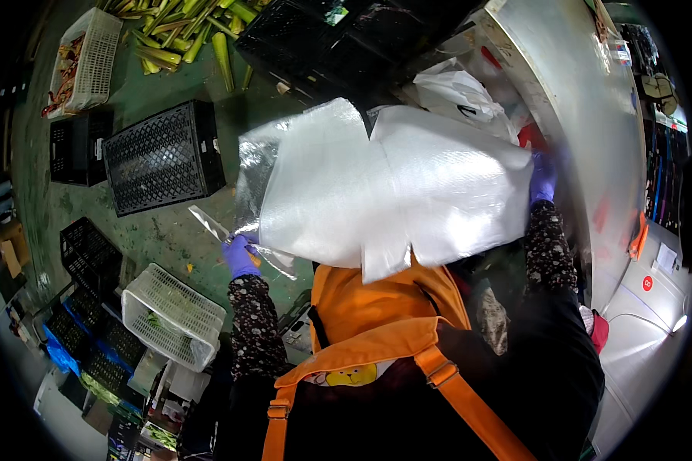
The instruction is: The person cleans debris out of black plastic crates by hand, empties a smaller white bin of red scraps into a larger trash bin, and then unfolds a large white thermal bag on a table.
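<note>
A silver foil insulating sheet (392,190) is spread out before me, above my orange apron (380,340). Its far edge has a notch and its near edge has slits with a hanging flap. My left hand (240,256), in a purple glove, is closed at the sheet's near left corner. From that same hand juts a narrow shiny blade (209,223), and an orange piece, perhaps its handle, shows below the fingers. At the opposite end, my purple-gloved right hand (543,177) grips the sheet's right edge; its fingers are partly hidden.
Black plastic crates (164,155) sit on the green floor to the left. A white basket (173,317) stands nearer me, another white basket (89,60) farther off. Cut green stalks (184,29) lie beyond. White plastic bags (461,98) rest by the metal wall (588,115) at right.
</note>
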A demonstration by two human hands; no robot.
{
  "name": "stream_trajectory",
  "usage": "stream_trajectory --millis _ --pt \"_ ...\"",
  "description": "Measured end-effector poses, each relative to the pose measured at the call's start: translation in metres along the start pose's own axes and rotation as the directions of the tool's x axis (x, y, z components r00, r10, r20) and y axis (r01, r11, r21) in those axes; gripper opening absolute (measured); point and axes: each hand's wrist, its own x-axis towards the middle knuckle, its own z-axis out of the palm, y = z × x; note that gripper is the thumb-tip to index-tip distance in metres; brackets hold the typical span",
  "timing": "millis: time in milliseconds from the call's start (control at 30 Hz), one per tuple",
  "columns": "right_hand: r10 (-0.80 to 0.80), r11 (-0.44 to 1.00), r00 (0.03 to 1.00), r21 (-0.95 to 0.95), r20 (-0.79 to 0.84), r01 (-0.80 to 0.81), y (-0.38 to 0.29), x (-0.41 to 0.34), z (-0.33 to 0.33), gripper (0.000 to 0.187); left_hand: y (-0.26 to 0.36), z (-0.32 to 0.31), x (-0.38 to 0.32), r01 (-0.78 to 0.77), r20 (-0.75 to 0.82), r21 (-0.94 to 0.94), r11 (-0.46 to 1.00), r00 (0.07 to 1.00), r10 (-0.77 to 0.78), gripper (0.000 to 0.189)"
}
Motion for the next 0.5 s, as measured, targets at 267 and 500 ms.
stream_trajectory --millis 267,500 --pt "0.401 0.677 0.886 0.576 0.234 -0.458 0.11 -0.006 -0.045 0.026 0.028 0.039 -0.017 -0.04 0.086 0.072 0.997 0.996 0.033 0.004" --pt "0.563 0.417 0.568 0.387 0.6 -0.823 -0.012 -0.04 -0.003 0.037 0.087 0.085 -0.076 -0.044 0.186 0.347 0.937 0.982 -0.023 0.018"
